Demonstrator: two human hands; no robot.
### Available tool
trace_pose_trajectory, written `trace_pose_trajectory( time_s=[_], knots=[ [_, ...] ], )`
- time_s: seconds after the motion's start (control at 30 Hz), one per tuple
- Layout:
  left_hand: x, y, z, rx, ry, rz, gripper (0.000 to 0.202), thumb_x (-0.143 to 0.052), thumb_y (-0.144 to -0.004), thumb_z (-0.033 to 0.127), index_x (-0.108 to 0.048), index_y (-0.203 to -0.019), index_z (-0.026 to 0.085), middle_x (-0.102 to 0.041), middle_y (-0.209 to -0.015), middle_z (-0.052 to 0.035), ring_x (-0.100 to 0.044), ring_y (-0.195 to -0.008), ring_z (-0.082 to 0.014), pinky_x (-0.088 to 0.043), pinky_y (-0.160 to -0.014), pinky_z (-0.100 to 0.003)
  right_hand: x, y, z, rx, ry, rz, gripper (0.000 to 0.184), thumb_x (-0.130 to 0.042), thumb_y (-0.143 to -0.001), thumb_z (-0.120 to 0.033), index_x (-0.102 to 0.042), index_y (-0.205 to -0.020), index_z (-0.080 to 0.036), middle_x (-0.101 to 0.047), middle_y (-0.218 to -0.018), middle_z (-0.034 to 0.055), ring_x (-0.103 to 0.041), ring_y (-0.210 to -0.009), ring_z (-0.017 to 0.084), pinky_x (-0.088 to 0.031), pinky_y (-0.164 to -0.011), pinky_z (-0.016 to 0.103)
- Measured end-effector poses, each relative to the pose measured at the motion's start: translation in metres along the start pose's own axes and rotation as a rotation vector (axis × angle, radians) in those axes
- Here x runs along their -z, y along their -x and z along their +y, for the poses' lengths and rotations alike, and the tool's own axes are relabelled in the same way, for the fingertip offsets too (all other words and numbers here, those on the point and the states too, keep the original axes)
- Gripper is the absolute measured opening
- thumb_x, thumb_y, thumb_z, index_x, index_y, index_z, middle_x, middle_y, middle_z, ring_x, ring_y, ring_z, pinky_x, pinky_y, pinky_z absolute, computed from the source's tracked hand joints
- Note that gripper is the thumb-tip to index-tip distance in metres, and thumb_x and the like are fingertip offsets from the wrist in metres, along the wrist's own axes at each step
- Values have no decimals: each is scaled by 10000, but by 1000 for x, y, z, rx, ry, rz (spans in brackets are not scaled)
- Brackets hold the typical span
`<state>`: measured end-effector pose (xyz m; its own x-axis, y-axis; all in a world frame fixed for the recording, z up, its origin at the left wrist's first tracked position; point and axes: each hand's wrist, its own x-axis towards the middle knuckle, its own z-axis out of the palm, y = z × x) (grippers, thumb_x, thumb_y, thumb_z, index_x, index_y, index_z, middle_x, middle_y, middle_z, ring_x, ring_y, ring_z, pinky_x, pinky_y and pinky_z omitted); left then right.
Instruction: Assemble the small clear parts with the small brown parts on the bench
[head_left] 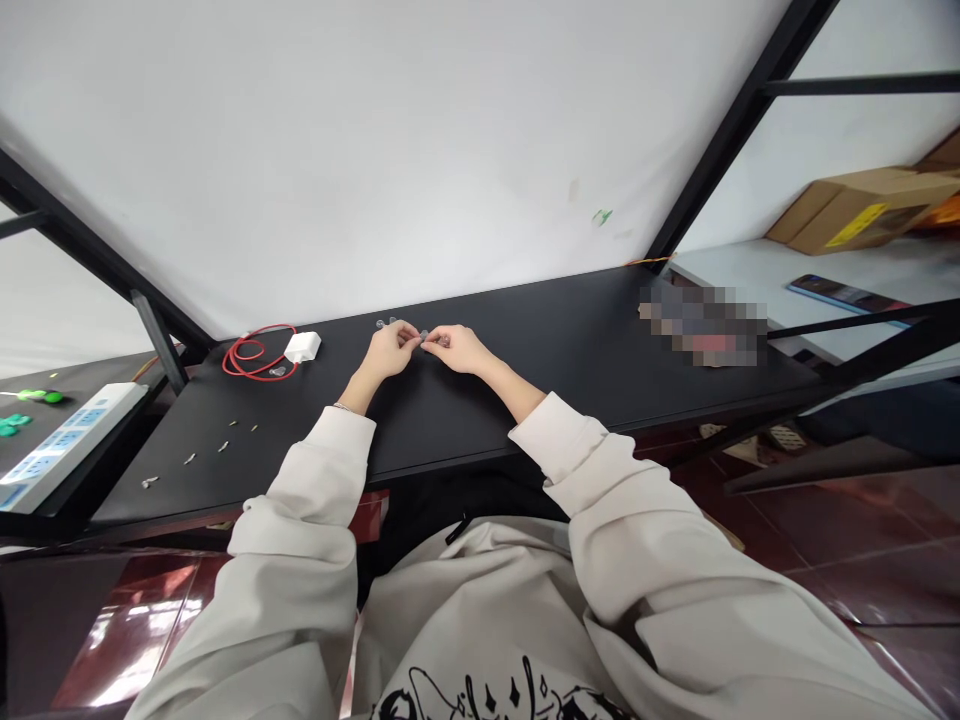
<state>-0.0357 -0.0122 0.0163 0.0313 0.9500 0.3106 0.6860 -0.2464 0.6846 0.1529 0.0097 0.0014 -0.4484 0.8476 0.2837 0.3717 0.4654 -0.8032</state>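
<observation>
Both hands meet over the far middle part of the black table (480, 410). My left hand (391, 350) is closed in a pinch, thumb against fingers. Close beside it, my right hand (459, 348) is pinched too. Between the fingertips shows a small clear piece (424, 337), too small to name, and the fingers of both hands touch it. Another small clear piece (381, 324) lies on the table just behind my left hand. What else the fingers cover is hidden.
A white charger plug (303, 347) with a coiled red cable (234, 358) lies to the left. Several tiny metallic pieces (190, 459) are scattered at the front left. A white power strip (71, 440) is beyond. A blurred object (705, 325) lies right; black frame posts (720, 130) flank the table.
</observation>
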Motion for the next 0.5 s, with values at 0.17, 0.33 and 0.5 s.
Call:
trace_pose_trajectory(
  time_s=[0.17,0.33,0.5],
  knots=[
    [-3,3,7,-92,111,31,160,-710,-794,334,-658,-844,192,-727,-830,-49,-658,-688,-171,-521,-694,-301,1,-2,-3,-70,-35,119,239,-688,-862,-406,-710,-903,-171,-645,-709,7,-528,-630,134,-400,-665,269],
    [-5,3,5,-99,170,56,183,-742,-757,325,-662,-849,188,-738,-884,-59,-675,-719,-173,-535,-710,-310,0,-3,-4,-55,-104,125,256,-676,-872,-373,-712,-1018,-166,-618,-687,-11,-522,-622,130,-398,-661,266],
    [-5,3,9,-64,199,50,203,-790,-703,296,-675,-824,181,-742,-843,-66,-688,-724,-184,-548,-724,-323,-3,-3,-1,-22,-136,89,221,-623,-900,-378,-705,-950,-178,-608,-651,-17,-505,-599,128,-385,-638,262]
  ],
)
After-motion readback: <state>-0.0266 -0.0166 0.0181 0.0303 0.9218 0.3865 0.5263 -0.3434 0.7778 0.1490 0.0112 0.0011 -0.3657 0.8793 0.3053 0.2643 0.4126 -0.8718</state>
